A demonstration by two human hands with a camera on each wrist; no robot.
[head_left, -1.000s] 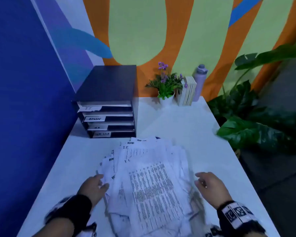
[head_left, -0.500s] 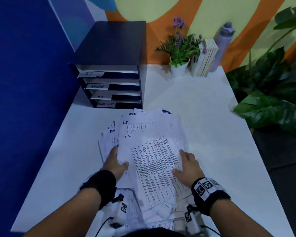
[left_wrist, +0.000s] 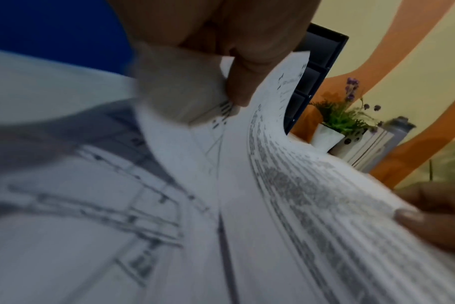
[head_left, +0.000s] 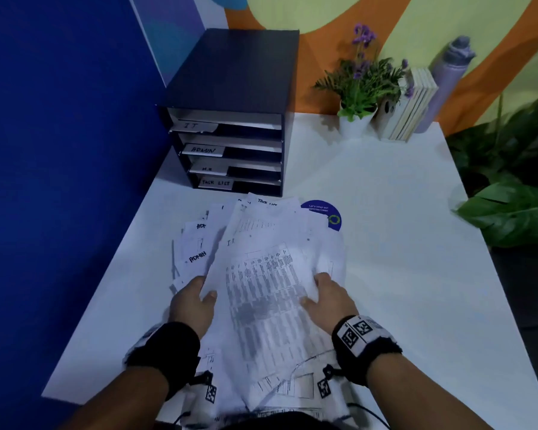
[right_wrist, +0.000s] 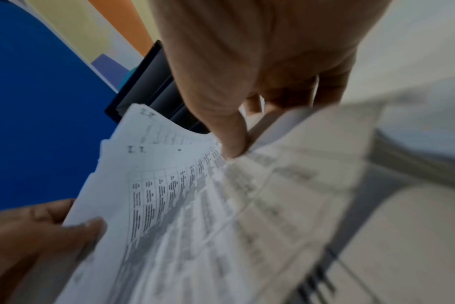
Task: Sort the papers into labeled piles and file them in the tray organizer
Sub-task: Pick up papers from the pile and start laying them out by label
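**A:** Holding is being done from both sides: the top sheet (head_left: 261,293) is pinched at its left edge by the left hand (head_left: 191,302), thumb on top, and at its right edge by the right hand (head_left: 331,297). So each grip is closed on that sheet. In the wrist views the sheet is seen bowed upward between the two hands.

**B:** And the rest of the papers (head_left: 205,243)?

**A:** A messy fan of them is spread on the white worktop (head_left: 385,243), under and behind the held sheet. "ADMIN", "IT" and "TASK LIST" can be read on some corners. The text on the held sheet is too blurred to be read.

**B:** Where's the organizer (head_left: 230,119) located?

**A:** At the back left of the worktop, against the blue wall, just beyond the fan. Four trays are labelled IT, ADMIN, a third tag that looks like HR, and TASK LIST.

**B:** Anything else noted?

**A:** A blue round sticker (head_left: 326,214) is partly covered by the papers. A potted plant (head_left: 359,88), some books (head_left: 409,107) and a purple bottle (head_left: 448,79) are lined up along the back edge.
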